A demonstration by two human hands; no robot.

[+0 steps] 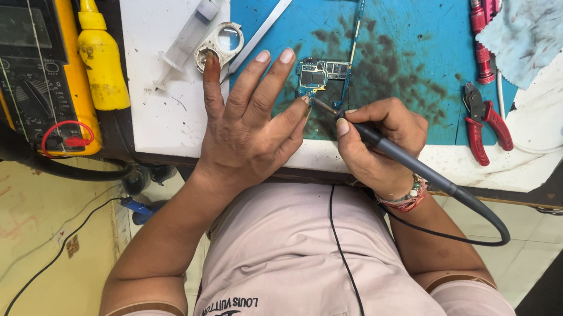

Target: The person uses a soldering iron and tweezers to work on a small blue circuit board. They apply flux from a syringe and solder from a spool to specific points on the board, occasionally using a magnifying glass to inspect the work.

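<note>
— What have you got in your grip?

— My right hand is closed pen-fashion around a slim dark grey soldering iron. My left hand lies flat with fingers spread, holding nothing, its forefinger tip pinning the small green phone circuit board.

— Anything you can't make out?

— The left palm covers the board's lower left edge, and I can't tell whether the tip touches metal.

— Which way does the iron run?

— Its long axis slants from lower right up to the left, tip on the board's lower corner, black cord trailing off the bench.

— And around it?

— A stained teal work mat on a white benchtop; red-handled cutters right, yellow squeeze bottle and yellow multimeter left, pale tiled floor below.
</note>
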